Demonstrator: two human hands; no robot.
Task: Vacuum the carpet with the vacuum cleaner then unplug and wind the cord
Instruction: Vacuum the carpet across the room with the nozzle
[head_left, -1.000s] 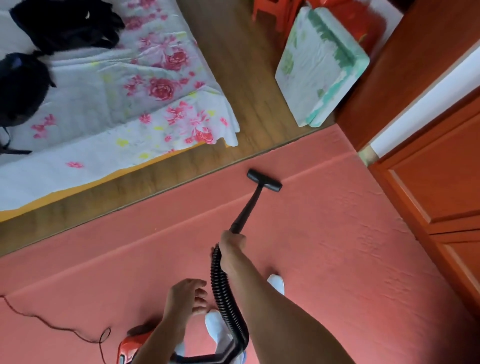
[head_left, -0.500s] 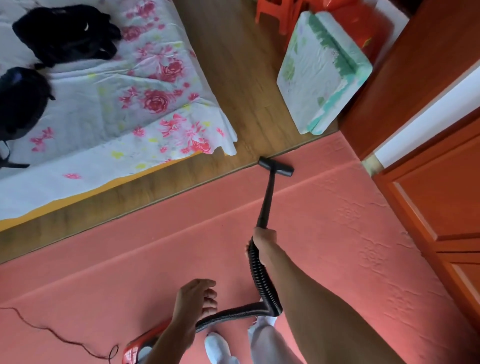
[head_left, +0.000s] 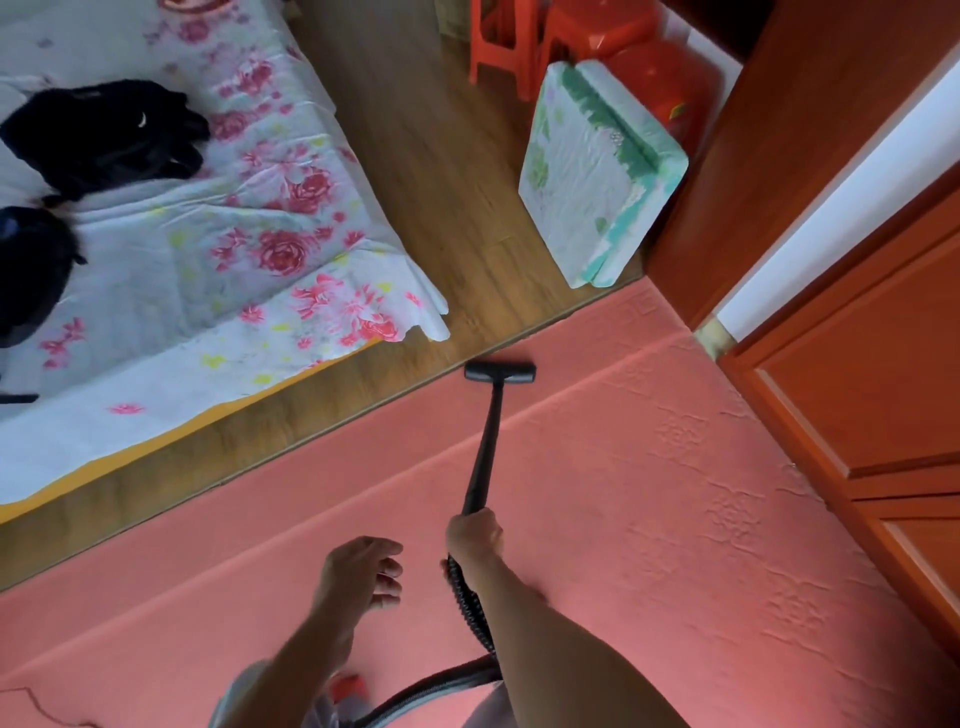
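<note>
My right hand (head_left: 475, 538) grips the black wand (head_left: 485, 452) of the vacuum cleaner where it meets the ribbed hose (head_left: 467, 603). The flat black nozzle (head_left: 500, 372) rests at the far edge of the pink carpet (head_left: 649, 519), right by the wooden floor. My left hand (head_left: 361, 574) hovers beside the hose, fingers loosely curled, holding nothing. A bit of the red vacuum body (head_left: 348, 688) shows under my left arm. The thin dark cord (head_left: 36, 704) trails over the carpet at the bottom left.
A bed (head_left: 182, 249) with a floral sheet and black clothes (head_left: 104, 135) lies at the left. A folded pale green mat (head_left: 597, 171) leans against wooden cabinets (head_left: 857, 364) at the right. Red plastic stools (head_left: 561, 36) stand at the back.
The nozzle has been pushed forward from mid-carpet to the carpet's far edge. My right arm has stretched out with it. The view has shifted, and the vacuum body is mostly hidden now.
</note>
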